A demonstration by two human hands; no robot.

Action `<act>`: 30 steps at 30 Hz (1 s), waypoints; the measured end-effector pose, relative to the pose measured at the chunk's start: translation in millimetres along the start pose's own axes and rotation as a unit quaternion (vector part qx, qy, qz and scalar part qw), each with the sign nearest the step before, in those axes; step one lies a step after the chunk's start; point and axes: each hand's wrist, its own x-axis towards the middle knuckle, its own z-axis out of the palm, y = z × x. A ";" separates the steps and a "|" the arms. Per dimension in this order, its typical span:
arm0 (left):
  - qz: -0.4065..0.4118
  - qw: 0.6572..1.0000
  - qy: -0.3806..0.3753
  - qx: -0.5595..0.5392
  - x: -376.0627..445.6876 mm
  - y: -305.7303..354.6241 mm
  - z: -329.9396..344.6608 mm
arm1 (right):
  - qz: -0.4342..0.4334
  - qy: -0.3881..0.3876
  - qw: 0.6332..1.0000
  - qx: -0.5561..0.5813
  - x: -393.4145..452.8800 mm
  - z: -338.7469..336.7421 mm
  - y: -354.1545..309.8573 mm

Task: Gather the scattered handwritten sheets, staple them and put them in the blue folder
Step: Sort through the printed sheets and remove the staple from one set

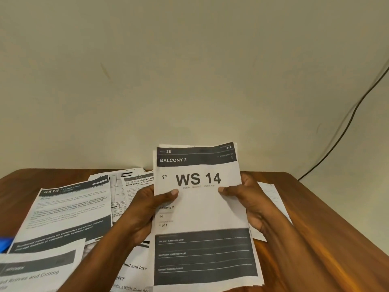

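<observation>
A small stack of sheets [202, 209] stands upright in front of me, its top page printed "BALCONY 2" and "WS 14" with a small handwritten "B2". My left hand [145, 211] grips the stack's left edge, thumb on the front. My right hand [250, 203] grips the right edge the same way. More printed sheets [69, 211] lie scattered flat on the wooden table [315, 228] to the left, overlapping each other. A sliver of something blue [5, 244], perhaps the folder, shows at the left edge. No stapler is in view.
One sheet [273, 197] lies flat behind my right hand. A dark cable [347, 123] runs down the beige wall at the right. The table's right part is bare wood, and its far edge meets the wall.
</observation>
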 end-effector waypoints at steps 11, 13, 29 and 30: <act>0.049 0.993 0.093 0.047 1.7 0.2 3.7 | -0.013 -0.031 0.999 -0.003 -9.6 7.6 -4.4; 0.051 0.994 0.079 0.053 -0.1 1.5 6.0 | -0.019 -0.016 1.000 -0.006 -9.5 8.9 -4.5; 0.086 0.992 0.023 0.089 0.8 -3.3 2.6 | -0.061 0.010 0.998 0.008 -14.9 15.7 -5.6; 0.079 0.993 0.021 0.088 1.0 -4.8 1.7 | -0.063 0.008 0.998 -0.001 -14.5 15.2 -5.3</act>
